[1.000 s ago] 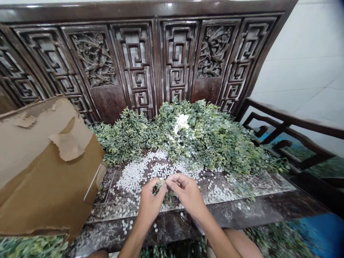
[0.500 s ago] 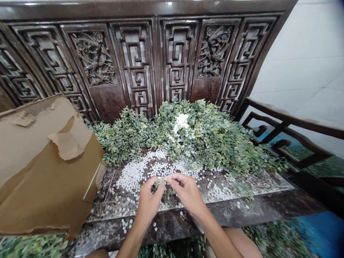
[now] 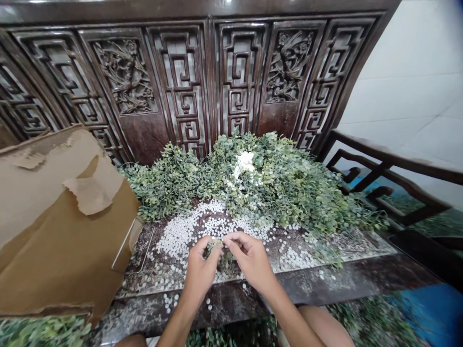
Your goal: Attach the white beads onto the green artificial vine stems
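Observation:
My left hand [image 3: 199, 267] is closed on a small sprig of green artificial leaves [image 3: 211, 246], with stems hanging down between my hands. Touching or almost touching its fingertips, my right hand [image 3: 254, 260] is pinched at the sprig's top end. What sits in that pinch is too small and hidden to make out. Many small white round discs [image 3: 177, 233] lie scattered on the dark wooden bench seat [image 3: 246, 303] beyond and around my hands. Behind them a heap of leafy sprigs [image 3: 296, 188] spreads along the backrest, with a clump of white pieces [image 3: 244, 163] on it.
A torn cardboard box [image 3: 65, 241] stands at the left, a bent metal wire frame [image 3: 144, 250] beside it. The carved backrest [image 3: 211, 86] rises behind the heap. A wooden armrest [image 3: 394, 154] bounds the right side. More greenery [image 3: 369, 318] lies below the bench front, near a blue surface [image 3: 434, 308].
Both hands stay nearly in place, with fingertips together at the sprig. The sprig's leaves have turned slightly in my left fingers. The view has shifted a little.

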The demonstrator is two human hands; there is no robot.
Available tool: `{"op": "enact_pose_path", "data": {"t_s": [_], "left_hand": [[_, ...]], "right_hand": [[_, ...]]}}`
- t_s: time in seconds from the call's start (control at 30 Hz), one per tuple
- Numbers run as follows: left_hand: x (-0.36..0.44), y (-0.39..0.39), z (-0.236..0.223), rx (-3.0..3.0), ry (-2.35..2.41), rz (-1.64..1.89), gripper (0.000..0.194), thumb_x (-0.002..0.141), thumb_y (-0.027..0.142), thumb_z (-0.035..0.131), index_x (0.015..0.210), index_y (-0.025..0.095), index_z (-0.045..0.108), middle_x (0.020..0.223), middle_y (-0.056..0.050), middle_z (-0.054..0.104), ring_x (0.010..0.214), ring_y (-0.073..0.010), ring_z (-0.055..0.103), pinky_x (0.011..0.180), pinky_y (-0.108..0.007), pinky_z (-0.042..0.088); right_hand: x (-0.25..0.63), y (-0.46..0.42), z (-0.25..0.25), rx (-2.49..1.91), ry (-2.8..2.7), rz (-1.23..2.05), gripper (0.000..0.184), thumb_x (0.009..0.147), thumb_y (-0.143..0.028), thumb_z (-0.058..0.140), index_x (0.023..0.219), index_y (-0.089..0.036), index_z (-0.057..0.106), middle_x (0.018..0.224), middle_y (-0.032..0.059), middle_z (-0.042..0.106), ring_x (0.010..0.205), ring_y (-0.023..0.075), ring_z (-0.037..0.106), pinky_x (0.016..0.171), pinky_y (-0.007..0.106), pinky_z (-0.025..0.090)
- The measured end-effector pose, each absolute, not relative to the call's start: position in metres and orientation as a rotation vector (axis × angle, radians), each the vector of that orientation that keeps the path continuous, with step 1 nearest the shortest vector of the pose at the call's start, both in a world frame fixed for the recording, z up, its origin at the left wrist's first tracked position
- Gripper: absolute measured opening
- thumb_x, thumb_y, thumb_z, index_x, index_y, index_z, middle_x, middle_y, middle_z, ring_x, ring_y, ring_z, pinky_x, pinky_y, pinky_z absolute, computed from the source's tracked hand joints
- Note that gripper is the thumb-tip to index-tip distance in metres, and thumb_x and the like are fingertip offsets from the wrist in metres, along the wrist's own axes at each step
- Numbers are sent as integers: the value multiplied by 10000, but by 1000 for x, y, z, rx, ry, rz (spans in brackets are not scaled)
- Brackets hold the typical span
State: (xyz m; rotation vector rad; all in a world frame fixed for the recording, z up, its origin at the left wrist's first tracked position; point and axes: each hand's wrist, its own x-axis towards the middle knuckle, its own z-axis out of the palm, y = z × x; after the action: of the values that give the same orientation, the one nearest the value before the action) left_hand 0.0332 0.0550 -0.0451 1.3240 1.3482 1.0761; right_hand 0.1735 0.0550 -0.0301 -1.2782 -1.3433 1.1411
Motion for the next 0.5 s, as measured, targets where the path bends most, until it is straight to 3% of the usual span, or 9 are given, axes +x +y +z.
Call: {"op": "enact_pose_path", "data": {"t_s": [0.3,0.5], "left_hand": [[34,55,-46,1355,1375,1076,201,835,310,515,669,196,521,652,26,549,648,-147,511,613,-234,369],[34,54,-48,1293,1375,1117,255,809,402,570,665,199,516,626,30,535,624,-144,501,574,-220,370]], "right_hand": [[174,54,-32,-1274,-1447,1070,211,894,-315,545,842,-183,701,729,23,641,638,160,532,587,258,400],[171,52,-33,-1259,-1532,920,220,907,-269,523,853,-197,724,779,45,666,709,180,574,652,272,439]]}}
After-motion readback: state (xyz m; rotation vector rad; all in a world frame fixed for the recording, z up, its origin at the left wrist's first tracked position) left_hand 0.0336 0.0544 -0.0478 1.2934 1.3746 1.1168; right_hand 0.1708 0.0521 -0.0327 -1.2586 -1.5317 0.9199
